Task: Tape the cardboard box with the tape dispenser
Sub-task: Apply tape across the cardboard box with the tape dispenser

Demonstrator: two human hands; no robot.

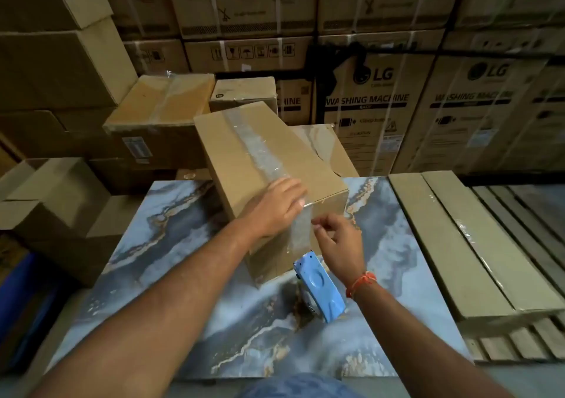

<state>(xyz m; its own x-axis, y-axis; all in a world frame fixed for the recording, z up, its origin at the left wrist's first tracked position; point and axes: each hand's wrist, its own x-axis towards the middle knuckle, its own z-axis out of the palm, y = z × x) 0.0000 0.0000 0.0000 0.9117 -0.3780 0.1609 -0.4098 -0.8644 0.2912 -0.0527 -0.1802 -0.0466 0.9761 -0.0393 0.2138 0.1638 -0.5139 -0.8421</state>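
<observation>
A brown cardboard box stands tilted on a blue marbled slab, with a strip of clear tape running along its top seam and down the near face. My left hand lies flat on the box's near top corner, pressing on the tape. My right hand hovers just right of the near face, thumb and finger pinched at the tape's edge. The blue tape dispenser lies on the slab under my right wrist, held by neither hand.
Taped boxes sit behind the box. Open cartons stand at the left, and long flat cartons lie on wooden slats at the right. Large washing machine cartons form a wall at the back.
</observation>
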